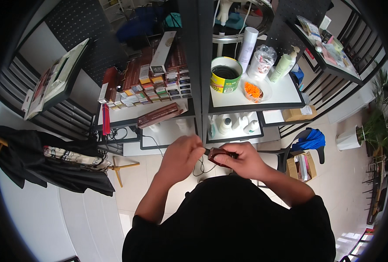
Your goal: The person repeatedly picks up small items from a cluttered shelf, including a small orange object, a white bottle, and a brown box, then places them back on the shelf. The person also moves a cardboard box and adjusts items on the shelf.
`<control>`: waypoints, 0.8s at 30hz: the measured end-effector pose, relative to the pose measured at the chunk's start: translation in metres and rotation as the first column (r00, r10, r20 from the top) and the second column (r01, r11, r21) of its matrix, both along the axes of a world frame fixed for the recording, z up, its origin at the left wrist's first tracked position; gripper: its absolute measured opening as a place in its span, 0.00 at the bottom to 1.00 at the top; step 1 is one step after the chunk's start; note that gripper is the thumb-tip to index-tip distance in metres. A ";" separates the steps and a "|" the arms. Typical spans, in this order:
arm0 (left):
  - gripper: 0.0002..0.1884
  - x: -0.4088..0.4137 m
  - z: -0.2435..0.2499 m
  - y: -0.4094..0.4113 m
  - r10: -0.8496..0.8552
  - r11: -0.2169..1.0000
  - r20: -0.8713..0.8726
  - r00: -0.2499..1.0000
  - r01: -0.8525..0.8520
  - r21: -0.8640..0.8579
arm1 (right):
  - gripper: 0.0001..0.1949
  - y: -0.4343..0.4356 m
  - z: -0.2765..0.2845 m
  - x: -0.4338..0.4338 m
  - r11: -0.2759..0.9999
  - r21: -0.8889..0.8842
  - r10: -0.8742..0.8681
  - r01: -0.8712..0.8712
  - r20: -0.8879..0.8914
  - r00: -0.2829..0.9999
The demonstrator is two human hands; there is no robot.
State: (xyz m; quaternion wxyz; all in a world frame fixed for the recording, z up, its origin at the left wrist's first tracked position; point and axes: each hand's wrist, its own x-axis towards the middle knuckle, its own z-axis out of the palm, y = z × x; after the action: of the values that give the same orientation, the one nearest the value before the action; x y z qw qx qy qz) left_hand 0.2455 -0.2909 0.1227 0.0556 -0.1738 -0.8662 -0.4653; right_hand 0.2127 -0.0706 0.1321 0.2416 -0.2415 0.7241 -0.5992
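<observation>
In front of my torso, my right hand (pixel 246 160) grips a small glossy dark red-brown object (pixel 219 158), thumb on top. The object's exact kind cannot be told. A short black part sticks out of its left end towards my left hand (pixel 182 157). The left hand is slightly blurred, its fingers curled close to that black part. Whether the fingers hold it is hidden. A thin dark cord (pixel 201 168) loops below and between the hands. Beyond them, a long brown carton (pixel 159 115) lies slanted over the shelf's front edge.
Stacked hair-dye cartons (pixel 154 85) fill the left shelf. A black post (pixel 198 65) divides it from the right shelf, which bears a yellow-green tin (pixel 226 75), a spray can (pixel 248 49) and a bowl of orange pieces (pixel 253 91). Bottles (pixel 226 125) stand lower. Black capes (pixel 49 163) hang left.
</observation>
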 end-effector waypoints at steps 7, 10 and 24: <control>0.10 0.025 -0.010 -0.009 -0.088 0.996 -0.035 0.995 0.088 -0.012 | 0.12 -0.005 -0.029 0.010 0.990 -0.014 0.141 -0.141 0.166 0.976; 0.10 0.026 -0.014 -0.010 -0.135 0.990 -0.068 0.989 0.132 -0.048 | 0.15 -0.004 -0.032 0.010 0.985 -0.041 0.164 -0.166 0.503 0.849; 0.15 -0.089 -0.100 -0.092 0.131 0.833 -0.375 0.918 -0.307 -0.460 | 0.26 0.036 -0.105 0.035 0.953 0.289 -0.120 0.092 0.081 0.989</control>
State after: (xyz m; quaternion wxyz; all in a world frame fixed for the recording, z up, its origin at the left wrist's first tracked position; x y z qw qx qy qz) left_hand 0.1561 -0.3832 0.0224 0.2047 -0.1556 -0.9505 -0.1744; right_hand 0.2481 -0.0344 0.0271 0.2763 -0.1355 0.8018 -0.5122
